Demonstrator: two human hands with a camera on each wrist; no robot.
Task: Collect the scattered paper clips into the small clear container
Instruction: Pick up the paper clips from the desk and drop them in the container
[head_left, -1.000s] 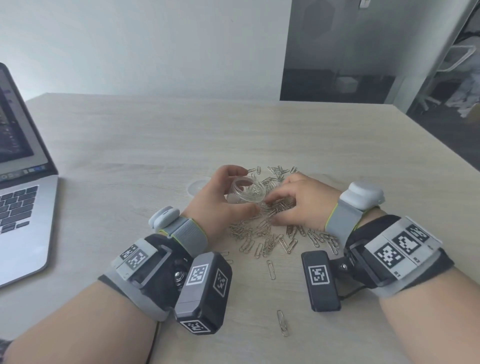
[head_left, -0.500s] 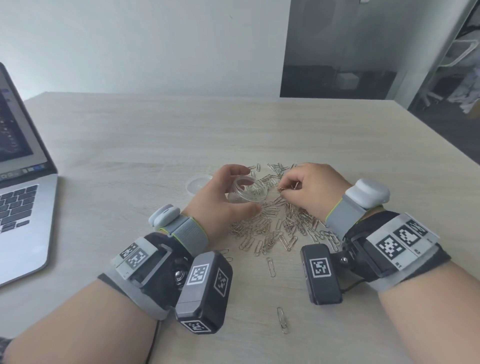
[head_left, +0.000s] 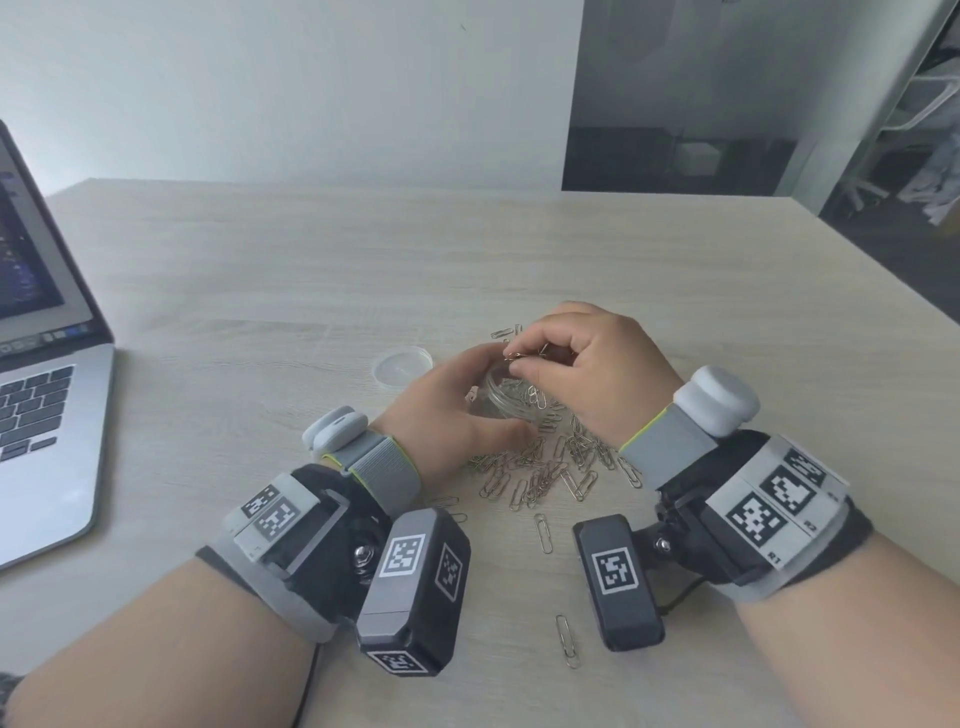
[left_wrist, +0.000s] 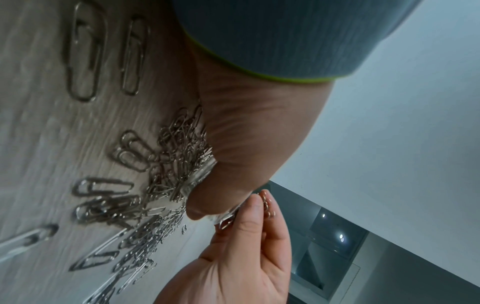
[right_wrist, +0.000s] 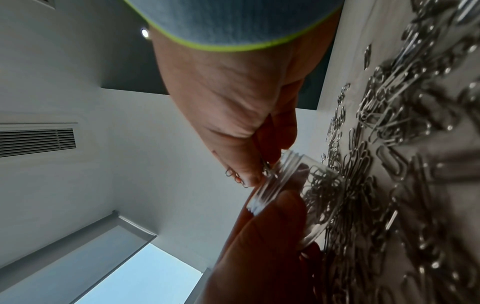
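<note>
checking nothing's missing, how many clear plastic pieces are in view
2: the small clear container, gripped by the left hand beside the paper clips, and a round lid lying flat on the table, left of that hand. None seems hidden.

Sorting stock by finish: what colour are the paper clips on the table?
Silver metal, plain. The paper clips show best in the head view.

Two hands: left hand (head_left: 447, 410), right hand (head_left: 597, 374). One clear container (head_left: 511, 397), one round lid (head_left: 401, 365), one laptop (head_left: 36, 374). Paper clips (head_left: 540, 475): dozens, too tangled to count.
</note>
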